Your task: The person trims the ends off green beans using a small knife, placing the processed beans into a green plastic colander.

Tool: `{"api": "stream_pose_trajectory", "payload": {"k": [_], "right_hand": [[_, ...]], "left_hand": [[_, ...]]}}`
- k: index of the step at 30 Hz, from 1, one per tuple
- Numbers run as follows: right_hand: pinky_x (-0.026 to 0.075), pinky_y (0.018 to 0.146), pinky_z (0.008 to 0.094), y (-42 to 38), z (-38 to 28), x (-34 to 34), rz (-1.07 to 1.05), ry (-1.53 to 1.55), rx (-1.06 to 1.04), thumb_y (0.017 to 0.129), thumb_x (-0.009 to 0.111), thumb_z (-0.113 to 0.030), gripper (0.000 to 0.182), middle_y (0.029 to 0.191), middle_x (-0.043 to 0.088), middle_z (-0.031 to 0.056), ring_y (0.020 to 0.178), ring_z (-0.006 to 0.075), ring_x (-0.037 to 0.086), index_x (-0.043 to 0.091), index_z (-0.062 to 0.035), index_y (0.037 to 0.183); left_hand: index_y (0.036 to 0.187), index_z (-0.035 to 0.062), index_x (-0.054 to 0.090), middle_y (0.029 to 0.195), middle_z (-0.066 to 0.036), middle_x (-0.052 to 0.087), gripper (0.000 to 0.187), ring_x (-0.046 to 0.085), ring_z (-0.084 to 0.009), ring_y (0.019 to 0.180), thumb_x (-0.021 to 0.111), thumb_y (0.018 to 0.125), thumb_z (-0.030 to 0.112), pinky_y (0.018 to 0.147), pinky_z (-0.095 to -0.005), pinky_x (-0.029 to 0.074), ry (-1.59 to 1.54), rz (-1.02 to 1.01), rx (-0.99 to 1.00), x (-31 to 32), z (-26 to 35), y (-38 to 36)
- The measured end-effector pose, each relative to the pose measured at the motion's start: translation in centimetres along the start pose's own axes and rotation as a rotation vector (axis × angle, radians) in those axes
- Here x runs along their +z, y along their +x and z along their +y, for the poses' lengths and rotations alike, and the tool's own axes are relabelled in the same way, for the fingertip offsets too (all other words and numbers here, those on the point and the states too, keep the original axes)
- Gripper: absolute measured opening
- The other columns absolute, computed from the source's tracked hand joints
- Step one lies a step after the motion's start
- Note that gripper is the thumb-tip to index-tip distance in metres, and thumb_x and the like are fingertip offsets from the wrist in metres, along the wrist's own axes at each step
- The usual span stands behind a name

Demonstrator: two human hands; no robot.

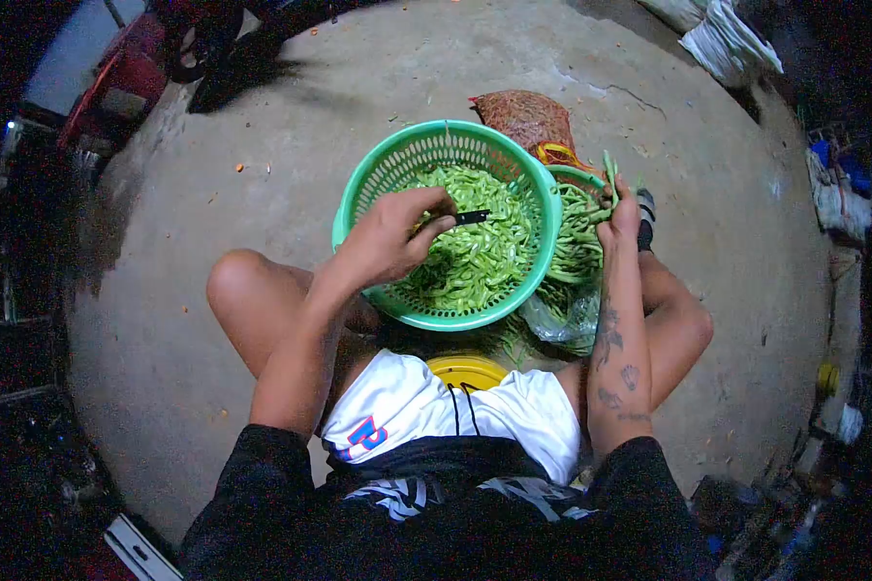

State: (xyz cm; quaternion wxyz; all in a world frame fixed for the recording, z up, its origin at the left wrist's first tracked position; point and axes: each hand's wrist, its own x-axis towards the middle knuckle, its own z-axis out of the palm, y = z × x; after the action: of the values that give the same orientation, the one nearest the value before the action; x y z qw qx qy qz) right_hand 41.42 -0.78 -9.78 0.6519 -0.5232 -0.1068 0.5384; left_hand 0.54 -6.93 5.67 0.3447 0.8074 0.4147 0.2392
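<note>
A person sits low on the concrete floor (262, 145) with bare knees spread wide. Between the knees stands a big green basket (368, 189), tipped a little toward the person and full of cut green bean pieces (475, 257).

The left hand (389, 237) is over the basket, closed around a small knife (470, 217). The dark blade pokes out to the right, just above the cut pieces. The right hand (622, 215) is on the right side of the basket, curled shut around a few long beans (608, 179) that stick up from the fingers. Below that hand, more whole beans (576, 247) lie in a heap, partly inside a clear plastic bag (562, 320).

The long beans look light and thin. I think they bend a bit and then snap, so holding them close to the end being cut would keep them steady. The knife is small, and it looks safest held by the handle, well away from the blade.

Behind the basket, farther away, sits a red net bag (525, 118). A yellow round thing (467, 371) peeks out near the person's white shorts (407, 407).
</note>
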Motion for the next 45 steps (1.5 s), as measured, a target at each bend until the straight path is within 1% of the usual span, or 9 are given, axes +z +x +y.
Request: {"api": "stream_pose_trajectory", "payload": {"k": [2, 4, 7, 13, 21, 26, 33, 41, 45], "right_hand": [[0.043, 0.06, 0.0262, -1.6, -1.1, 0.5, -0.246, 0.071, 0.032, 0.104, 0.059, -0.029, 0.021, 0.074, 0.053, -0.0028, 0.059, 0.0066, 0.044, 0.057, -0.0109, 0.094], [0.042, 0.058, 0.0256, -6.8, -2.9, 4.1, -0.256, -0.022, -0.006, 0.104, 0.059, -0.03, 0.02, 0.075, 0.054, -0.0028, 0.058, 0.006, 0.044, 0.056, -0.011, 0.098], [0.039, 0.052, 0.0227, -16.5, -3.8, 8.9, -0.338, -0.235, -0.04, 0.104, 0.059, -0.032, 0.022, 0.078, 0.055, -0.0024, 0.057, 0.004, 0.043, 0.054, -0.0108, 0.106], [0.039, 0.048, 0.0212, -21.2, -0.5, 9.6, -0.51, -0.18, 0.154, 0.103, 0.062, -0.027, 0.021, 0.08, 0.062, 0.0023, 0.053, 0.0059, 0.046, 0.056, -0.0113, 0.114], [0.035, 0.046, 0.0209, -23.8, -0.3, 8.9, -0.458, -0.296, 0.263, 0.101, 0.065, -0.025, 0.018, 0.082, 0.064, 0.0023, 0.052, 0.0045, 0.042, 0.058, -0.0093, 0.105], [0.034, 0.046, 0.0192, -23.8, 0.6, 7.8, -0.421, -0.269, 0.268, 0.1, 0.065, -0.022, 0.017, 0.083, 0.063, 0.0021, 0.054, 0.0034, 0.04, 0.058, -0.0079, 0.107], [0.033, 0.045, 0.0188, -24.0, 0.5, 6.9, -0.432, -0.248, 0.252, 0.1, 0.065, -0.023, 0.02, 0.083, 0.062, 0.002, 0.054, 0.0031, 0.04, 0.06, -0.005, 0.107], [0.032, 0.046, 0.0184, -23.8, 0.8, 6.8, -0.415, -0.261, 0.262, 0.099, 0.067, -0.023, 0.022, 0.084, 0.062, 0.0027, 0.054, 0.003, 0.039, 0.06, -0.0045, 0.108], [0.033, 0.046, 0.0183, -24.0, 0.8, 6.6, -0.434, -0.224, 0.255, 0.099, 0.067, -0.022, 0.021, 0.084, 0.062, 0.0032, 0.054, 0.0031, 0.039, 0.059, -0.0051, 0.108]], "left_hand": [[0.105, 0.0007, 0.062, 0.088, -0.017, 0.066, 0.014, 0.065, -0.0282, 0.08, 0.065, 0.095, 0.011, 0.073, -0.0389, 0.052, -0.026, 0.015, 0.005, 0.3, 0.0, 0.0], [0.105, 0.0004, 0.062, 0.087, -0.015, 0.066, 0.015, 0.065, -0.0242, 0.079, 0.065, 0.096, 0.013, 0.073, -0.0371, 0.052, -0.044, 0.037, 0.01, 0.4, -0.6, 0.3], [0.113, 0.0011, 0.063, 0.09, -0.002, 0.065, 0.022, 0.062, -0.0092, 0.081, 0.068, 0.098, 0.018, 0.074, -0.0273, 0.053, -0.637, 0.003, -0.149, 0.6, -1.3, 0.8], [0.13, 0.0029, 0.061, 0.097, -0.001, 0.065, 0.037, 0.061, -0.0087, 0.087, 0.07, 0.097, 0.017, 0.077, -0.0264, 0.051, -0.812, -0.069, -0.053, 1.2, -1.0, 1.9], [0.119, 0.0008, 0.064, 0.103, -0.003, 0.067, 0.027, 0.062, -0.0116, 0.09, 0.069, 0.096, 0.013, 0.082, -0.0277, 0.052, -0.799, -0.128, -0.055, 0.7, -2.8, 1.8], [0.126, -0.0003, 0.057, 0.092, -0.005, 0.069, 0.034, 0.063, -0.0116, 0.086, 0.068, 0.095, 0.009, 0.08, -0.0279, 0.051, -0.736, -0.193, -0.072, 1.8, -2.1, 2.0], [0.125, -0.0002, 0.062, 0.093, -0.005, 0.068, 0.032, 0.064, -0.0131, 0.088, 0.067, 0.094, 0.009, 0.074, -0.0289, 0.054, -0.648, -0.253, -0.022, 1.1, -3.6, 2.6], [0.128, 0.0039, 0.06, 0.09, -0.004, 0.071, 0.034, 0.065, -0.0121, 0.085, 0.065, 0.095, 0.007, 0.078, -0.0289, 0.054, -0.642, -0.293, -0.023, 1.5, -2.6, 2.2], [0.125, 0.0039, 0.064, 0.103, -0.007, 0.071, 0.03, 0.065, -0.0131, 0.092, 0.066, 0.095, 0.009, 0.078, -0.0293, 0.053, -0.682, -0.31, -0.013, 1.1, -3.9, 2.5]]}}
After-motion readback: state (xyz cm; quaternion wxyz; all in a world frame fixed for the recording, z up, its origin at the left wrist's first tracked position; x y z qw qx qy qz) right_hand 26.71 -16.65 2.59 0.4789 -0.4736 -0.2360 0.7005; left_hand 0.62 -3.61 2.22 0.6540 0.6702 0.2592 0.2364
